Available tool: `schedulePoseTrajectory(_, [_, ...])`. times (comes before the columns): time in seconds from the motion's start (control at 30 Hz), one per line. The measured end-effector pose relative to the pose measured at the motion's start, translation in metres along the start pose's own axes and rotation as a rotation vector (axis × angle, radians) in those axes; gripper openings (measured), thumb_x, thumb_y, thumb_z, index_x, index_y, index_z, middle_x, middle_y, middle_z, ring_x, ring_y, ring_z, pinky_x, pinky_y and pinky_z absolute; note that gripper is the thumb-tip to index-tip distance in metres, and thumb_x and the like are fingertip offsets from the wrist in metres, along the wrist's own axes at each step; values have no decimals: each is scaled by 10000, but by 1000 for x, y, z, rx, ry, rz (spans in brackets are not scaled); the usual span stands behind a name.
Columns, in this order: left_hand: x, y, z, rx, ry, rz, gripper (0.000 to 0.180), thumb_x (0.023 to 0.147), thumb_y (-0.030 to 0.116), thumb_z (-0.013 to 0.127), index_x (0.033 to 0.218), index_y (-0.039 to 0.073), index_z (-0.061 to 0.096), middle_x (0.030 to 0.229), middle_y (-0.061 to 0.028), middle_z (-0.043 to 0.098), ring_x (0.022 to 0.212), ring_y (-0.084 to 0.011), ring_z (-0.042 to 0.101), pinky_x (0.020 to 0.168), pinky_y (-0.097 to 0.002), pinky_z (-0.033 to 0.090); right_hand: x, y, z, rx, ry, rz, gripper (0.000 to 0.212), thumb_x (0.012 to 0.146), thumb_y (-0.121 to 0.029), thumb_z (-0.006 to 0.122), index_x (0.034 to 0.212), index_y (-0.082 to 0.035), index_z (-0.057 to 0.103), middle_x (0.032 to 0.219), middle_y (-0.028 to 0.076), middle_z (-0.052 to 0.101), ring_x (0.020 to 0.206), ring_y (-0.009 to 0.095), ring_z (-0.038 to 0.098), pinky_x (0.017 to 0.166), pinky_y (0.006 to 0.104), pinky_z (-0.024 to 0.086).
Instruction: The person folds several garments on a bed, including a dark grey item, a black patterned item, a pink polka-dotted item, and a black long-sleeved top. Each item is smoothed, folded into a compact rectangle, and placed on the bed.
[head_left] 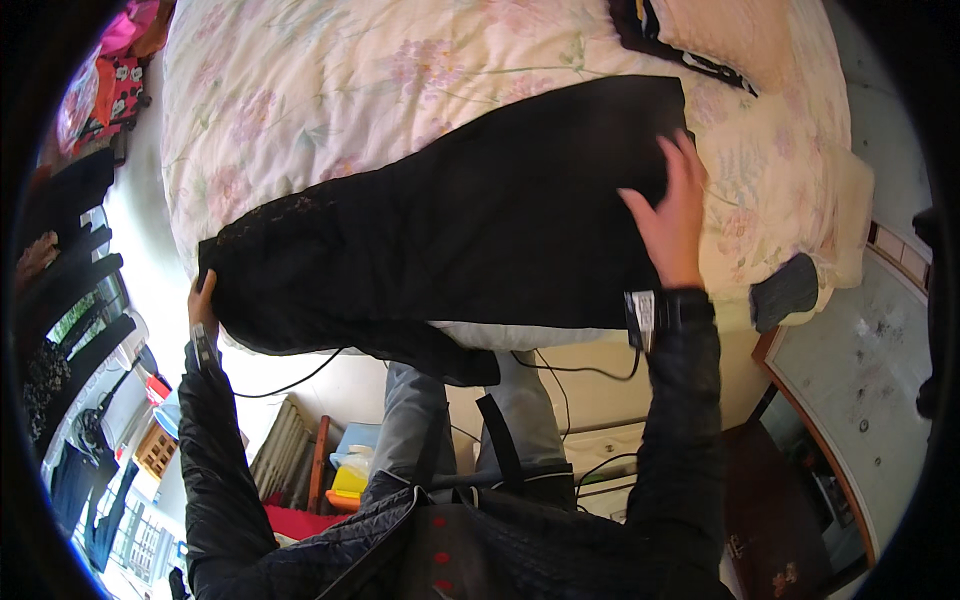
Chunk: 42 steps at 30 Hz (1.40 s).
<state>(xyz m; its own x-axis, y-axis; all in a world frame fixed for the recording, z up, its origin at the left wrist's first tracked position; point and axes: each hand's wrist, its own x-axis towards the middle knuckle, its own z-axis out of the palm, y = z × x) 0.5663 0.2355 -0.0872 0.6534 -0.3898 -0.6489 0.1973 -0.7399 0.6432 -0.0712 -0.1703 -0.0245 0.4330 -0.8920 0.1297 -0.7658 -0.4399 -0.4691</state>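
A black garment (pixel 500 200) lies spread across the bed, its wide straight end to the right. Lace-like patterning shows near its narrower left end, and a sleeve-like part (pixel 440 355) hangs over the bed's near edge. My left hand (pixel 203 303) pinches the garment's left end, thumb in sight and the other fingers mostly hidden. Over the wide right end is my right hand (pixel 676 215), fingers spread and slightly blurred, holding nothing. Whether its fingertips touch the cloth I cannot tell.
The bed has a pale floral cover (pixel 400 75). A dark grey folded cloth (pixel 785 292) lies at its right corner, and a pink pillow-like item (pixel 730 40) at the far right. Black cables (pixel 590 374) hang from my wrists. Dark clothes hang at left; a glass-topped table (pixel 850 380) stands at right.
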Motion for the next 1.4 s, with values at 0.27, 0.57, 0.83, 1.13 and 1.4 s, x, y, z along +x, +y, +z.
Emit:
schedulePoseTrajectory(0.27, [-8, 57, 9, 345, -237, -47, 530, 816, 158, 721, 1292, -33, 587, 1122, -116, 684, 1004, -211, 645, 977, -315, 465, 128, -32, 64, -225, -812, -299, 713, 600, -323, 840, 1239, -131, 590, 1155, 131, 671, 1164, 344, 588, 1043, 518, 367])
schedulePoseTrajectory(0.57, [-92, 140, 7, 105, -75, 274, 367, 868, 128, 671, 1205, -16, 649, 1033, -108, 716, 936, -219, 673, 912, -312, 506, 81, -7, -56, -347, -586, -27, 206, 776, -155, 656, 972, -117, 706, 875, 188, 679, 885, 421, 635, 731, 516, 488])
schedulePoseTrajectory(0.83, [-148, 192, -40, -31, 8, 602, 182, 971, 150, 601, 1081, 6, 612, 1213, -122, 583, 1166, -251, 581, 1024, -341, 441, -4, -53, -205, -279, 295, -61, 347, 712, 87, 673, 1026, -61, 684, 873, 126, 606, 844, 333, 621, 779, 375, 495])
schedulePoseTrajectory(1.13, [-110, 111, -4, 448, -124, 618, 133, 907, 22, 571, 789, 77, 545, 1245, -128, 583, 1203, -274, 558, 1084, -367, 360, -135, 28, -82, -299, -23, 168, 436, 596, 87, 657, 981, -113, 701, 1013, 92, 593, 1060, 339, 535, 948, 450, 411])
schedulePoseTrajectory(1.4, [-83, 49, 8, 685, -37, 527, 81, 833, 28, 620, 769, 75, 606, 1356, -171, 540, 1310, -291, 488, 1116, -355, 324, -158, -12, -14, -281, 54, 211, 395, 763, -104, 658, 1158, -116, 655, 1399, 132, 528, 1378, 389, 393, 1103, 601, 267])
